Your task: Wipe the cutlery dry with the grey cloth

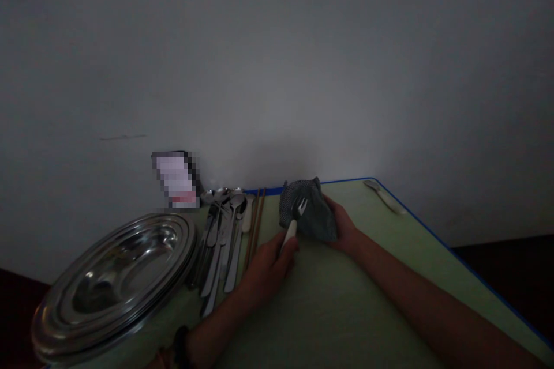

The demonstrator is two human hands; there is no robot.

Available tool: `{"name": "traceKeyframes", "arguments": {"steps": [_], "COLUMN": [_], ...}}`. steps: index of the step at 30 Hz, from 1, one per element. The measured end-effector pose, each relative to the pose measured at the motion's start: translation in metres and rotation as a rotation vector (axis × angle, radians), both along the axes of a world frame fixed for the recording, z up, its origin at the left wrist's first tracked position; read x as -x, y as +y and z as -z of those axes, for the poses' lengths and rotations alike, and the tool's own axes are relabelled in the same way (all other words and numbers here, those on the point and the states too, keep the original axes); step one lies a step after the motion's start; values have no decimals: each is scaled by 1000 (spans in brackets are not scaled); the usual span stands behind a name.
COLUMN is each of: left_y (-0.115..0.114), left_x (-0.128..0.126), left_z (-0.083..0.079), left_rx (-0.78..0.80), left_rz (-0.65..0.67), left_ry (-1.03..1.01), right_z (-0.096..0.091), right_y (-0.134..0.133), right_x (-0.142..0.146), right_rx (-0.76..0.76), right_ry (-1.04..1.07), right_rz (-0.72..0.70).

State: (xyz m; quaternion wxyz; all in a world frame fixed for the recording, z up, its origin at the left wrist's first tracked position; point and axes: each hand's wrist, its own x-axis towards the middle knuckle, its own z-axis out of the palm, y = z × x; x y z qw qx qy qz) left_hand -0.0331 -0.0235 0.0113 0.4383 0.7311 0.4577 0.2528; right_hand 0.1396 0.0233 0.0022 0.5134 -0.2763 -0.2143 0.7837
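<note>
My left hand (277, 259) is closed around the pale handle of a fork (289, 232), its metal tines pointing up and away from me. Behind the tines, my right hand (341, 222) grips a dark grey cloth (318, 216), which hangs bunched over its fingers. The tines are against or just in front of the cloth; I cannot tell if they touch. Left of my hands lie a pair of wooden chopsticks (255, 225) and a pile of metal spoons and other cutlery (223, 236).
Stacked oval metal dishes (116, 282) sit at the table's left. A blurred-out phone-like device (176, 180) leans on the wall (277, 69) behind them. Another light-handled utensil (385, 196) lies near the right edge of the green, blue-rimmed table (329, 311).
</note>
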Motion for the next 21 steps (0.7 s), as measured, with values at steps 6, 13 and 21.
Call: {"name": "traceKeyframes", "arguments": {"steps": [6, 13, 21], "left_y": [0, 0, -2], "left_x": [-1, 1, 0], "left_z": [0, -2, -5], "left_rx": [17, -84, -105], "left_rz": [-22, -22, 13], "left_ry": [-10, 66, 54], "right_z": [1, 4, 7], "right_y": [0, -6, -5], "right_x": [-2, 6, 11], "right_rx": [89, -255, -355], "right_ry": [-29, -135, -289], "right_rz": [14, 17, 140]}}
